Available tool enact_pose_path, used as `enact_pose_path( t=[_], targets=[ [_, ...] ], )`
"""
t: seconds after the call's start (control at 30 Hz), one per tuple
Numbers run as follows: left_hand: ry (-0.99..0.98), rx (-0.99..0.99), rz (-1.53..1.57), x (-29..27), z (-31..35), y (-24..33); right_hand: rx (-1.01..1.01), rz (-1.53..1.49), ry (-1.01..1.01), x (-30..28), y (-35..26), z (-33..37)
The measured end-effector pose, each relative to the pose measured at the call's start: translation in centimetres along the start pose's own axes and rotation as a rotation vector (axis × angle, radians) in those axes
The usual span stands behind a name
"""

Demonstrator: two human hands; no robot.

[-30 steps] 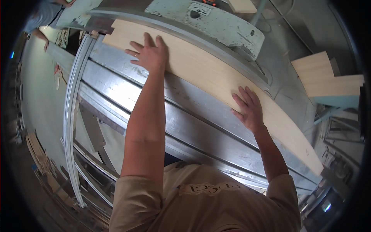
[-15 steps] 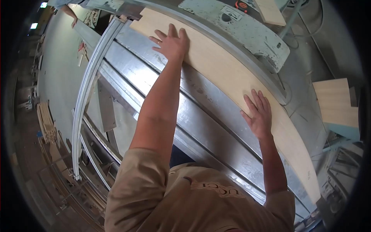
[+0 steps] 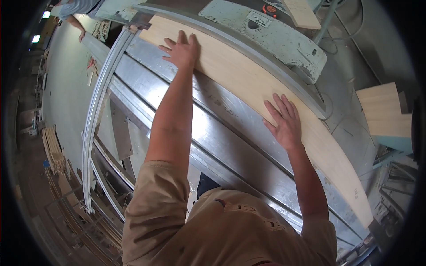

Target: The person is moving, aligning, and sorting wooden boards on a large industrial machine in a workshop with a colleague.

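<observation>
While the view is shifting, left hand (image 3: 181,54) and right hand (image 3: 289,131) are keeping splayed, ungrasping fingers (image 3: 280,104) on a long pale wooden board (image 3: 239,73). It is lying, seemingly steadied, on the grooved silver-metal desk (image 3: 230,106).

You get white glare on the metal surface (image 3: 217,137), darker shadow beside it, bent edges and black corners

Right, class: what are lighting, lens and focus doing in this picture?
Head view: glare whitens the metal table either side of the left arm. Head view: dark shadow lies on it, left of the right arm. Head view: fisheye bends the rail and board, inside a black rim. Head view: sticks at far left look soft.
</observation>
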State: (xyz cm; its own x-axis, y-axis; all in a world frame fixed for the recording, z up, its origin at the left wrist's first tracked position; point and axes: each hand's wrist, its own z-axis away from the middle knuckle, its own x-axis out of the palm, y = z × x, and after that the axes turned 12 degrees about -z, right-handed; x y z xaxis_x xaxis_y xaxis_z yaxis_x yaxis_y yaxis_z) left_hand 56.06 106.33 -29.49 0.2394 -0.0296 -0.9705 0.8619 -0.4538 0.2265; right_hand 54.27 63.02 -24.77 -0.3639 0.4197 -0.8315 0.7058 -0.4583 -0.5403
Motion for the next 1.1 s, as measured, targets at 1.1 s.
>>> enact_pose_path(
  t=[1.1],
  targets=[
    [0.156, 0.103, 0.028, 2.0, 6.5, 2.5, -0.007, 0.008, 0.034, 0.7, 2.1, 1.7]
  ],
)
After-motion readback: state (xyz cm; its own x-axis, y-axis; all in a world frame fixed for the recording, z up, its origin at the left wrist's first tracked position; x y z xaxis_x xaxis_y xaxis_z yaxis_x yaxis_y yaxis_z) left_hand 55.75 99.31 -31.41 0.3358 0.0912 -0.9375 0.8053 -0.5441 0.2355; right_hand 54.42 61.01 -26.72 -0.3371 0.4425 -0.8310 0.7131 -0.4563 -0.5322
